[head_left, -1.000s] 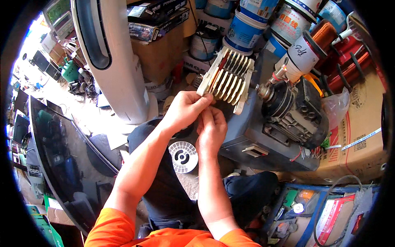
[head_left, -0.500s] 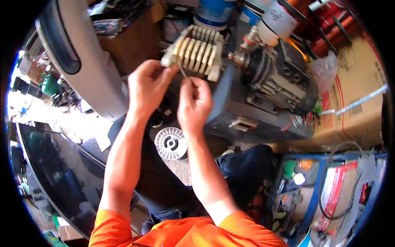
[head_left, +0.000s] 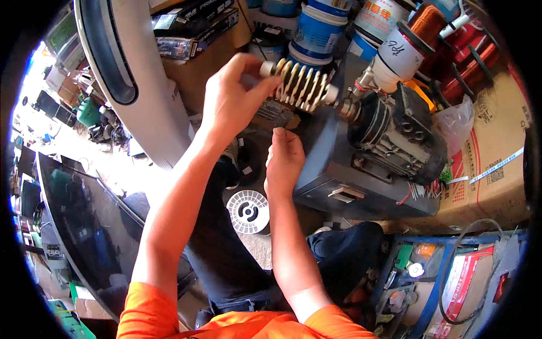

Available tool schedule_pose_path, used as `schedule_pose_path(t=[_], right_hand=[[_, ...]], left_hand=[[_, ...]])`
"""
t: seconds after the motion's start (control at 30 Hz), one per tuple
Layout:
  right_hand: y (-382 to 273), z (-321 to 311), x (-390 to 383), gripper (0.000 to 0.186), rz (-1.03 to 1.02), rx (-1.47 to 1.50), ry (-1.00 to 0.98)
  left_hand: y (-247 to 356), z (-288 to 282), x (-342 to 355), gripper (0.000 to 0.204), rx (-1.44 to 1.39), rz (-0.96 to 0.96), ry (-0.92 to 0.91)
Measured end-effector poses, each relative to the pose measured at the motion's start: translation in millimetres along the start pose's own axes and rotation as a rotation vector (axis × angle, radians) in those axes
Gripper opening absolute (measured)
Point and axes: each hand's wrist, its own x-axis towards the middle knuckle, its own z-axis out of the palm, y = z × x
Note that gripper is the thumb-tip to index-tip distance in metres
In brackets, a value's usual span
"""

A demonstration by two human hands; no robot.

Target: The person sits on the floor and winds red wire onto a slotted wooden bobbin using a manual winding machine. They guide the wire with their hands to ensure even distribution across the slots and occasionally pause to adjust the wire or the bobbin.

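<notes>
The room is crowded around me, and bare floor shows between my knees. In front of me the cream ribbed former lies crosswise, its right end in line with the shaft of the motor. My left hand is at the other end of it, thumb on the near side, fingers bent on the far side; I cannot tell whether they press on it. My right hand is below the former and apart from it, fingers curled in, thumb against them; I cannot tell if anything thin is pinched there.

The motor sits on a grey cabinet, with a clear bag just beside it. Below my hands stands a white spool. Beyond the former are blue and white tubs, then copper wire to their right.

Farther out, I have 1 big carton to the right, a blue tray of small parts nearer me, and a tall pale appliance to the left.
</notes>
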Motion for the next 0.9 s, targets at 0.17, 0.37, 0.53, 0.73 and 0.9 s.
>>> schedule_pose_path(t=[0.17,0.37,0.53,0.73,0.9], right_hand=[[5.8,0.9,0.7,0.014,0.156,0.044,-0.029],[-16.5,-20.3,13.3,0.014,0.219,0.027,-0.189],[-15.0,-23.4,15.4,0.013,0.221,-0.032,-0.219],[-9.2,-20.9,11.9,0.011,0.207,-0.082,-0.161],[0.1,-14.0,3.8,0.019,0.241,-0.006,-0.137]], left_hand=[[-26.7,15.0,25.1,0.040,0.075,0.177,0.139],[-14.8,24.9,24.9,0.031,-0.126,0.154,0.179],[-22.5,21.5,34.1,0.032,-0.082,0.249,0.207],[-19.5,26.7,36.1,0.032,-0.123,0.241,0.206],[-26.6,32.0,37.2,0.049,0.132,0.257,0.304]])
